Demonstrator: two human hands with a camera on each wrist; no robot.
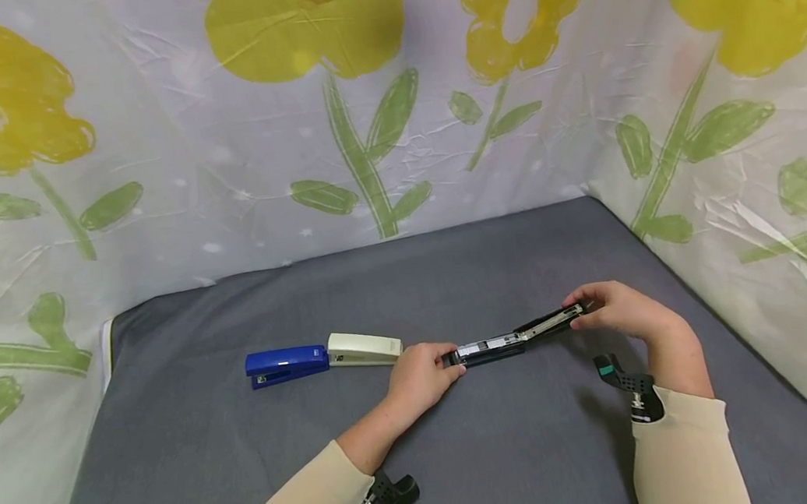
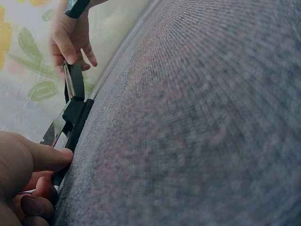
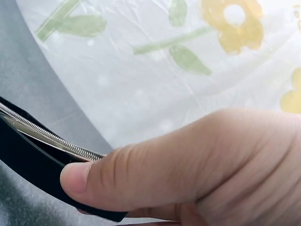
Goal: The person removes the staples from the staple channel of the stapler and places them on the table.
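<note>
A black stapler lies swung wide apart at its hinge, its metal inner parts facing up. The left hand pinches the end of its base, low over the grey cloth. At the other end, the right hand grips the tip of the raised top arm between thumb and fingers. A silver spring runs along the inside of that arm in the right wrist view. Just left of the left hand stands a cream stapler, and a blue stapler sits end to end with it.
Dark grey cloth covers the table. A white curtain with yellow flowers hangs behind and along the right side. Each wrist carries a small black camera mount.
</note>
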